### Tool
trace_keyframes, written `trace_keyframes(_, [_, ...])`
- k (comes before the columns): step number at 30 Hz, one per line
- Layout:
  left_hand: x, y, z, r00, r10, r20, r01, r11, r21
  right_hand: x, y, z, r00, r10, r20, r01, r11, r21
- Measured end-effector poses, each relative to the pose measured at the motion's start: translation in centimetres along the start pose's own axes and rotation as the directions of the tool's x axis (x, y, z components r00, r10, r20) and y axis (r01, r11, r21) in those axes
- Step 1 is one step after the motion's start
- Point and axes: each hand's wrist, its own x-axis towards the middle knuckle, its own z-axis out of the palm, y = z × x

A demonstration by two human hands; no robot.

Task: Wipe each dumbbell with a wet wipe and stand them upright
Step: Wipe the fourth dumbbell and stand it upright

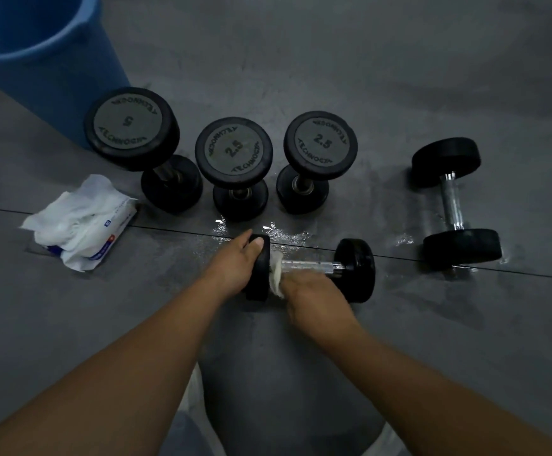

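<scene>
Both forearms reach forward from the bottom edge. At their ends, the left hand (235, 263) curls over the left head of a dumbbell (355, 269) that lies on its side on the floor (366, 77). Its thumb is on the head's top rim and its fingers wrap the outer face. The right hand (317, 297), slightly blurred, closes on a white wipe (276, 274) bunched round the chrome handle (311, 265), just inside the head the left hand grips. The wipe touches both handle and head. Past the right hand, the rest of the handle and the right head show bare.

Beyond the grip three dumbbells stand upright in a row: the 5 (128, 126) beyond and to the left, the first 2.5 (233, 149) straight beyond, and the second 2.5 (320, 143) just right of that. Right of the grip and well apart, a spare dumbbell (452, 202) lies on its side, its handle pointing away. Left of the grip lies an open pack (80, 222) with white sheets spilling out. A blue bucket (38, 54) stands far beyond and to the left, behind the 5. Wet patches (288, 236) gleam just beyond the grip.
</scene>
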Motion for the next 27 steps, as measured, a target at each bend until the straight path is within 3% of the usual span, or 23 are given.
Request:
trace_keyframes(3, [-0.2, -0.1, 0.3, 1.000, 0.009, 0.003, -0.009, 1.000, -0.023, 1.4, 0.4, -0.8, 0.977, 0.210, 0.044, -0.215, 0.966, 0.142])
trace_keyframes(5, [-0.5, -0.2, 0.5, 1.000, 0.016, 0.010, -0.016, 0.999, -0.042, 2.7, -0.2, -0.6, 0.961, 0.274, 0.023, -0.275, 0.950, 0.148])
trace_keyframes(8, [-0.7, -0.6, 0.5, 1.000, 0.019, 0.013, -0.018, 0.998, -0.059, 2.7, -1.9, 0.9, 0.976, 0.214, -0.048, -0.217, 0.973, -0.071])
trace_keyframes(12, [-1.0, -0.9, 0.6, 0.999, 0.032, 0.012, -0.032, 0.998, -0.055, 0.8, -1.4, 1.0, 0.996, 0.081, -0.040, -0.080, 0.996, 0.033])
trace_keyframes(14, [-1.1, -1.0, 0.7, 0.999, 0.031, 0.006, -0.031, 0.997, -0.070, 1.5, -0.1, 0.3, 0.987, 0.140, -0.082, -0.136, 0.989, 0.063])
trace_keyframes(16, [-1.3, -1.3, 0.9, 1.000, 0.029, 0.001, -0.029, 0.995, -0.099, 2.4, -0.1, 0.4, 0.988, 0.146, -0.042, -0.145, 0.989, 0.013])
trace_keyframes(19, [-1.8, -1.9, 1.1, 0.999, 0.034, -0.002, -0.034, 0.992, -0.121, 2.8, -0.7, 0.9, 0.997, 0.019, 0.076, -0.013, 0.997, -0.080])
trace_keyframes(22, [-2.2, -2.3, 1.3, 0.999, 0.049, -0.005, -0.050, 0.992, -0.116, 3.0, 0.6, -0.5, 0.998, -0.027, 0.049, 0.037, 0.978, -0.206])
trace_keyframes(25, [-2.1, -2.7, 1.5, 0.998, 0.056, -0.032, -0.059, 0.995, -0.082, 3.0, 0.5, -1.0, 0.997, -0.011, 0.073, 0.022, 0.989, -0.148])
trace_keyframes(27, [-2.2, -2.9, 1.6, 0.998, 0.060, -0.032, -0.063, 0.994, -0.091, 2.5, -0.5, -0.2, 0.992, 0.039, 0.117, -0.006, 0.965, -0.263])
